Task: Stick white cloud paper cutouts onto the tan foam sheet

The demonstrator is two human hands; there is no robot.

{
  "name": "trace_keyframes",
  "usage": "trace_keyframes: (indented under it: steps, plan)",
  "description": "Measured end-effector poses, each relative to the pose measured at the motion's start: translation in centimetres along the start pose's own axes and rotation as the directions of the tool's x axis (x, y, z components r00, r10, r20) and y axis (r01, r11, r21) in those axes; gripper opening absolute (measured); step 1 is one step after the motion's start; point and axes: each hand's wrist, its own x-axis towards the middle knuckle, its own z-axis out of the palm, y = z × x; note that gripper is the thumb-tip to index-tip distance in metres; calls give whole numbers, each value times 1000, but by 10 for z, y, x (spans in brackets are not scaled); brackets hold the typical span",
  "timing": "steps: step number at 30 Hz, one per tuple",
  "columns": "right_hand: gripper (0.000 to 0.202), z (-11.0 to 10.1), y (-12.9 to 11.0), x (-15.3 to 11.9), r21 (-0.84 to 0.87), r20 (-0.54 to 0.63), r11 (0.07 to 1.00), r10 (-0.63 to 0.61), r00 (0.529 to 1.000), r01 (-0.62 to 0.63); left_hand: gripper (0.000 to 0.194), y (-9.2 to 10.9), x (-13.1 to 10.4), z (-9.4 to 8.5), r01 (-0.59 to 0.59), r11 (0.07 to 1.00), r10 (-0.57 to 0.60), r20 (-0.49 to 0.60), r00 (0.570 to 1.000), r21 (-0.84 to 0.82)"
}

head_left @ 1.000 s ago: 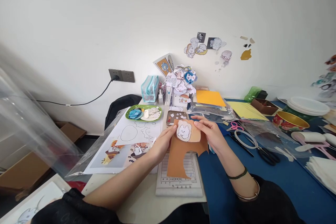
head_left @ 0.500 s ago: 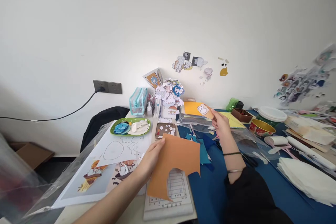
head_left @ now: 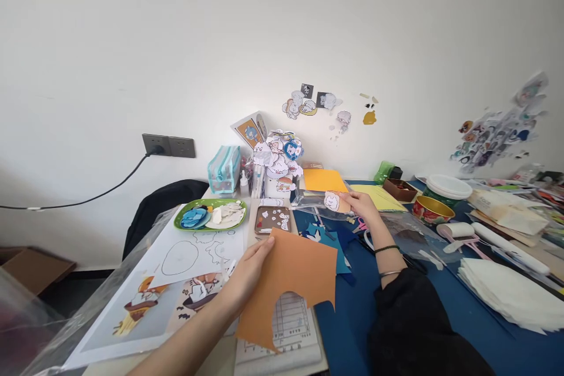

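My left hand pinches the upper left edge of an orange sheet of paper, which has a rounded piece cut out of its lower side. The sheet is held over a notebook with printed lines. Farther off, my right hand grips a small paper cutout with a white cartoon animal on an orange patch. Behind that cutout lies a yellow-orange sheet. Blue paper scraps and pink-handled scissors rest on the blue table cover below it.
A green tray of blue and white pieces stands at left, beside a brown tray. Printed pictures lie in front. To the right are a red tin, a white-lidded tub and a stack of white sheets.
My right hand has lowered the cutout and drawn it slightly left and nearer, off the yellow-orange sheet. The orange paper in my left hand has barely moved. The view has shifted slightly.
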Motion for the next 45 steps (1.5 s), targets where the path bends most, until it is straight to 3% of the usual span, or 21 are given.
trace_keyframes:
  steps: [9,14,17,20,24,33,35,37,39,40,43,45]
  plan:
    - [32,12,2,-1,-456,-101,889,-94,990,38,41,4,-5,3,-7,1000,7,-1,1000,14]
    - [52,21,1,-9,-584,-183,810,-188,965,47,47,5,-5,4,10,999,-8,-38,999,50]
    - [43,28,-1,-15,-620,-138,770,-296,945,150,50,5,-5,3,15,998,-11,-62,998,62]
    - [21,36,-4,-20,-611,-3,734,-378,926,298,49,3,-4,2,7,998,-5,-37,999,55]
    - [24,44,-2,-23,-573,112,708,-431,895,413,49,0,-1,0,-35,999,35,11,999,25]
    - [41,41,-9,-27,-406,48,836,-384,922,369,47,0,-2,2,-4,1000,4,9,1000,-12]
    - [44,40,-17,-33,-327,101,874,-345,933,359,44,0,-5,4,-2,1000,3,42,999,-19]
    - [48,40,-27,-42,-226,263,909,-290,920,351,42,-1,-8,7,1,999,2,92,996,-37]
    - [52,39,-36,-51,-134,482,935,-229,846,329,41,-4,-10,10,8,999,-4,106,994,-35]
    - [52,39,-41,-56,-95,594,946,-196,781,309,41,-5,-10,11,11,1000,-8,103,995,-28]
    - [39,36,-52,-68,-10,862,980,-93,498,200,39,-10,-10,14,-7,1000,9,103,995,-15]
    - [31,34,-55,-72,4,932,992,-50,359,130,35,-12,-9,14,-30,999,32,107,994,-24]
